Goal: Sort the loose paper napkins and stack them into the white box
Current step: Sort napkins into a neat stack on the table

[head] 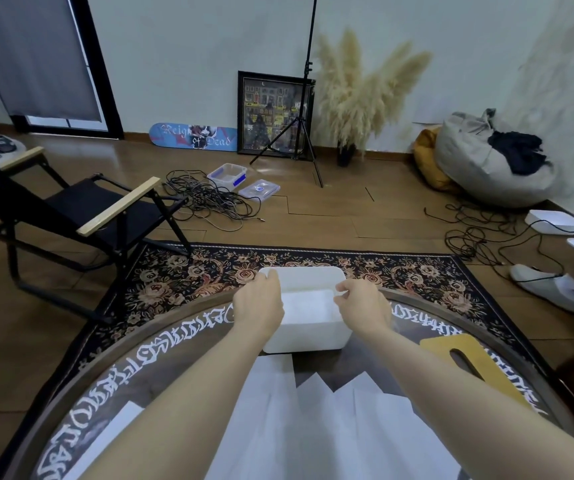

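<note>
Loose paper napkins [313, 420] fan out nearest you, overlapping on the round dark table [147, 355], their long edges running away from you toward the white box [308, 327]. Your left hand [258, 303] curls its fingers over the box's left rim; your right hand [361, 303] pinches near the right rim, though you cannot tell whether it holds paper or the wall. A few napkins [308, 303] already lie flat inside. From both grips the loose pile lies straight back toward you, just beside the box's near wall, about equally close to either hand. A yellow lid [469, 362] rests to the right.
</note>
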